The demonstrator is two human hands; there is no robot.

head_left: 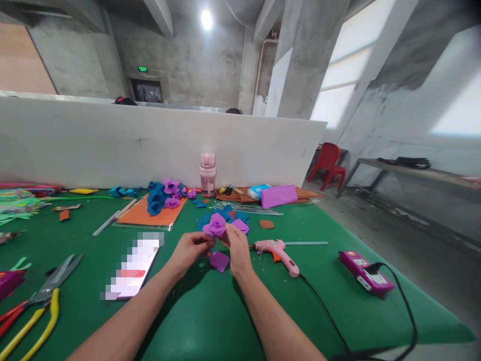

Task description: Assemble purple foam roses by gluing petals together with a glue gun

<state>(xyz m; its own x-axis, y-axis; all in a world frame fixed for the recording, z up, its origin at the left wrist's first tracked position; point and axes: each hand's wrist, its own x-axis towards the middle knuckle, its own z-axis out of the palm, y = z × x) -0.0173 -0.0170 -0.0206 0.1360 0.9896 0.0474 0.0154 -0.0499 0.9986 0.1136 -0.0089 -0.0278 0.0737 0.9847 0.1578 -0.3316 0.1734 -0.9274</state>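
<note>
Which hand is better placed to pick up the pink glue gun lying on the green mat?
Probably the right hand: the pink plastic glue gun lies just to its right on the green felt mat. The left hand sits farther away, on the other side of the purple foam flower both hands hold.

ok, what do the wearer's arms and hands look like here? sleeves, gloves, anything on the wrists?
Both forearms are bare as far as the bottom edge of the picture: no sleeves in view. The left hand and right hand wear no gloves. No watch, band, ring or cable shows on either wrist or on the fingers that can be seen. No markings visible.
</note>
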